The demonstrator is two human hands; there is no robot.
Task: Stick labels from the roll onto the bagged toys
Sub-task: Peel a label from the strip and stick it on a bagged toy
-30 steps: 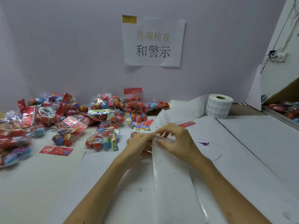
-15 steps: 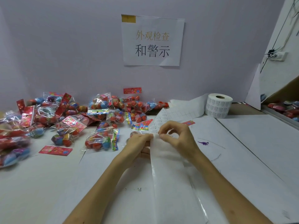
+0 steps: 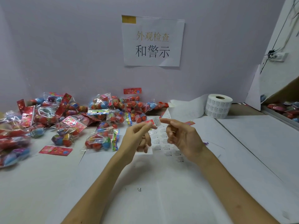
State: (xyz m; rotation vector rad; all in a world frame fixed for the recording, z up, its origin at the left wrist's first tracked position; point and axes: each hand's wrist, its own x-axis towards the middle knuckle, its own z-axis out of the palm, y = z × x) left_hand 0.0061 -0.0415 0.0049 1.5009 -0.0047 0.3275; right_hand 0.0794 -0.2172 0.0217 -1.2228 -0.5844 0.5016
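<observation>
Just left of our left hand (image 3: 137,138) lies the nearest bagged toy (image 3: 101,140) on the worktop (image 3: 48,183). That hand's thumb and forefinger close at the edge of the label (image 3: 156,121); whether they truly pinch it is too small to tell. Our right hand (image 3: 182,136) holds a straight forefinger against the label, other fingers loosely curled. We should keep it uncreased and press it onto a flat patch of bag. The roll (image 3: 218,105) stands beyond the right hand.
</observation>
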